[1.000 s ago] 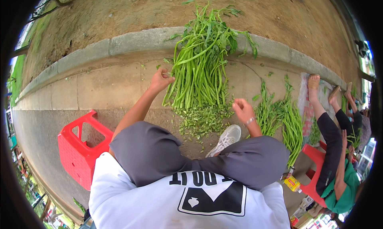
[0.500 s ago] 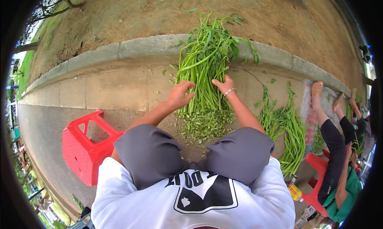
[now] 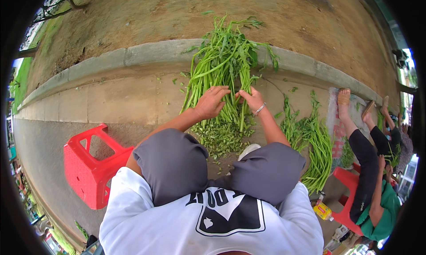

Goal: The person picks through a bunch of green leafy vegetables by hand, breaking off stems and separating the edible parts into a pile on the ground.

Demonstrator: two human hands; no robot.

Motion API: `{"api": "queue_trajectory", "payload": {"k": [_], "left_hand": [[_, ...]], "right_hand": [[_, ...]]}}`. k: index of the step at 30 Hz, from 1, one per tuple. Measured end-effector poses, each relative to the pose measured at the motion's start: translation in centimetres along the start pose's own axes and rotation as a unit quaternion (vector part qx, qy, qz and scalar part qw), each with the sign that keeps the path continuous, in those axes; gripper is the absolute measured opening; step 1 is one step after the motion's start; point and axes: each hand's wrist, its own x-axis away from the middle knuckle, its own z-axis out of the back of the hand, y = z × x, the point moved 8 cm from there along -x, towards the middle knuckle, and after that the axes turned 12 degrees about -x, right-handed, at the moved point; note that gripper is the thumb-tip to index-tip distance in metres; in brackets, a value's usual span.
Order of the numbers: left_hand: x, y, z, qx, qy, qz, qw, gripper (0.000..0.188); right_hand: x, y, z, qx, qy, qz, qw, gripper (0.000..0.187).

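A large heap of water spinach (image 3: pixel 222 64) lies before me, leafy ends on the kerb and cut stems toward me. My left hand (image 3: pixel 214 102) reaches over the middle of the stems, its fingers curled on some of them. On the heap's right side my right hand (image 3: pixel 253 99), with a silver bracelet at the wrist, pinches a few stems between thumb and fingers; the fingertips are partly hidden. Short chopped stem pieces (image 3: pixel 219 139) are strewn on the ground between the heap and my knees.
More water spinach (image 3: pixel 318 153) lies to the right. A red plastic stool (image 3: pixel 91 164) stands at left. Right of me are a yellow-labelled bottle (image 3: pixel 323 210), another red stool (image 3: pixel 348 197) and a seated person in green (image 3: pixel 386 206). The concrete kerb (image 3: pixel 155 53) runs across ahead.
My left hand has moved from the heap's left side onto its middle. Both hands are closer together and have closed on stems. The view has shifted slightly, and a pale shoe shows by my right knee.
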Motion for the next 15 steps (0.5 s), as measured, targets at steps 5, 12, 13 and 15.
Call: {"api": "queue_trajectory", "payload": {"k": [5,12,13,15], "left_hand": [[-1.6,1.2,-0.1,-0.038,0.045,-0.054,0.997,0.045],[-2.6,1.6,-0.2,-0.075,0.042,-0.087,0.992,0.046],[-2.5,0.5,-1.4,-0.055,0.029,-0.067,0.996,0.048],[-1.6,-2.2,-3.7,-0.044,-0.027,-0.014,0.999,0.055]], "right_hand": [[0.3,-0.2,-1.3,-0.045,-0.014,0.019,0.999,0.020],[0.3,-0.8,-1.1,0.005,0.031,0.063,0.998,0.014],[0.0,-0.6,-1.0,-0.007,0.036,0.068,0.997,0.014],[-0.1,-0.3,-0.8,-0.026,0.055,0.045,0.997,0.015]]}}
